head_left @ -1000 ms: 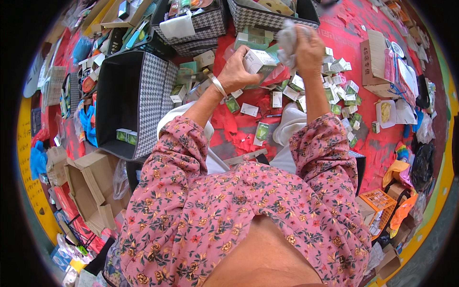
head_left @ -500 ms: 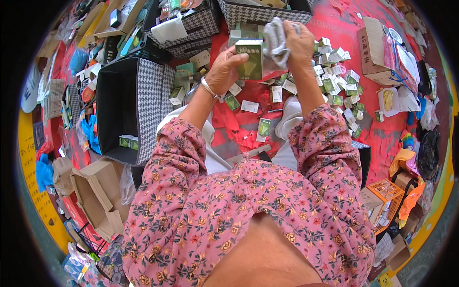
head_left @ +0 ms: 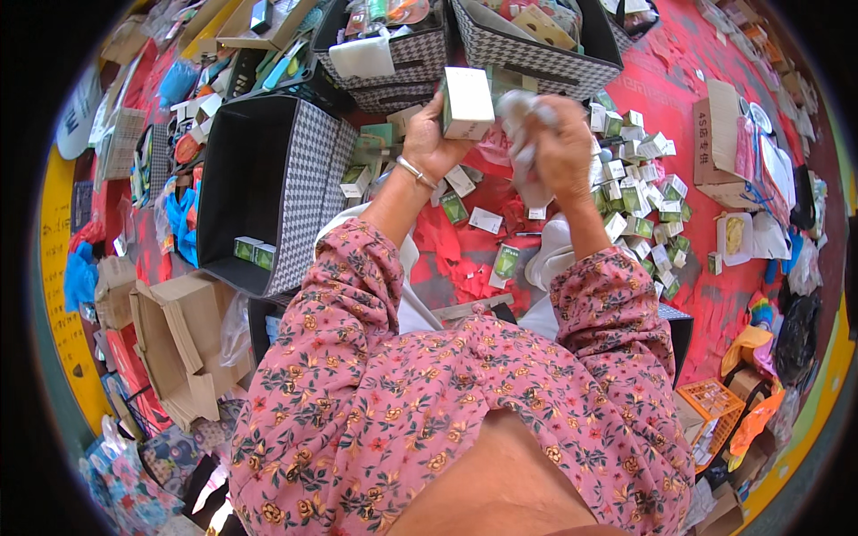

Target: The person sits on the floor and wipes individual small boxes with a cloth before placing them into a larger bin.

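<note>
My left hand (head_left: pixel 429 147) grips a small white and green carton (head_left: pixel 468 103), its white faces turned up and toward me. A picture of a light bulb shows on the same kind of side in the earlier frame. In my right hand (head_left: pixel 567 147) is a crumpled grey cloth (head_left: pixel 518 134), blurred by motion and just right of the carton. Any contact between cloth and carton is hard to make out. Similar cartons lie in a loose pile (head_left: pixel 639 192) to the right, and one green carton (head_left: pixel 505 263) lies between my legs.
At left a black storage bin (head_left: pixel 308 196) with a houndstooth side lies open, with green cartons (head_left: pixel 254 252) inside. Filled houndstooth bins (head_left: pixel 536 54) stand ahead. A cardboard box (head_left: pixel 718 134) and an orange basket (head_left: pixel 712 409) are at right. Torn red sheeting (head_left: pixel 447 250) covers the floor.
The carton in my left hand has turned from its green bulb side to white faces. My right hand and the cloth have moved down slightly. The view has shifted.
</note>
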Motion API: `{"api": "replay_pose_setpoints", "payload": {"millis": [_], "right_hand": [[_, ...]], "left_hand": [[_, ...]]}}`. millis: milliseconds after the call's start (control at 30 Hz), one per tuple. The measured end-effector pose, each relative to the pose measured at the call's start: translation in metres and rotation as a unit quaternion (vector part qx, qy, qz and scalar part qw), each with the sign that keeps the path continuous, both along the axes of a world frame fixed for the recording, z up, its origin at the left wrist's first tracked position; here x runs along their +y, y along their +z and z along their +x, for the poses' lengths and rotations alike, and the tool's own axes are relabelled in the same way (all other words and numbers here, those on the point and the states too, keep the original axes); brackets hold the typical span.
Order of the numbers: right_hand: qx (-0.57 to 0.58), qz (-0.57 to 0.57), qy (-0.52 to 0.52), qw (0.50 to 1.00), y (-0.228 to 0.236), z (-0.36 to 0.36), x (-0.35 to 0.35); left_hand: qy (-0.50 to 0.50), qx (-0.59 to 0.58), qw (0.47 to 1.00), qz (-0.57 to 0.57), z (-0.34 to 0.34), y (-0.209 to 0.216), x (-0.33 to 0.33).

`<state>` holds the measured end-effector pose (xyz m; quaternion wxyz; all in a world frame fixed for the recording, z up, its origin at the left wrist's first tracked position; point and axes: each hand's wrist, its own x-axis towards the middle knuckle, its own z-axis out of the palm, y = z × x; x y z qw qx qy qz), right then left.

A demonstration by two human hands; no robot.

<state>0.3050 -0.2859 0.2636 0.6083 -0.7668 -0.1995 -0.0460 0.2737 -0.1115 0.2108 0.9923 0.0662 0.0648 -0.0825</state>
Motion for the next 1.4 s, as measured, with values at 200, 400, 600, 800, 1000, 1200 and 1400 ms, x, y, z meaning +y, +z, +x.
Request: {"api": "replay_pose_setpoints", "payload": {"millis": [200,400,600,800,1000,1200,1400], "right_hand": [[-0.188,-0.083,0.028,0.978,0.01,0.005,0.026],[-0.178,-0.085,-0.031,0.98,-0.003,0.013,0.019],[0.008,0.05,-0.191,0.98,-0.011,0.053,-0.01],[-0.009,0.063,-0.027,0.998,-0.029,0.035,0.021],[-0.096,-0.054,0.09,0.99,-0.003,-0.009,0.024],[0.221,0.248,0.014,0.943,0.002,0.009,-0.005],[-0.287,-0.132,0.044,0.948,-0.008,-0.004,0.032]], "left_hand": [[-0.055,-0.016,0.997,0.043,-0.011,-0.001,-0.009],[-0.107,0.017,0.977,0.181,-0.017,0.009,-0.022],[-0.136,0.022,0.987,0.085,-0.012,0.025,-0.028],[-0.15,0.024,0.987,0.059,-0.01,0.004,-0.027],[-0.079,0.027,0.995,0.054,-0.006,-0.004,-0.019],[0.004,0.104,0.994,0.045,-0.002,-0.016,-0.006],[0.0,0.102,0.993,0.053,-0.003,-0.014,-0.032]]}}
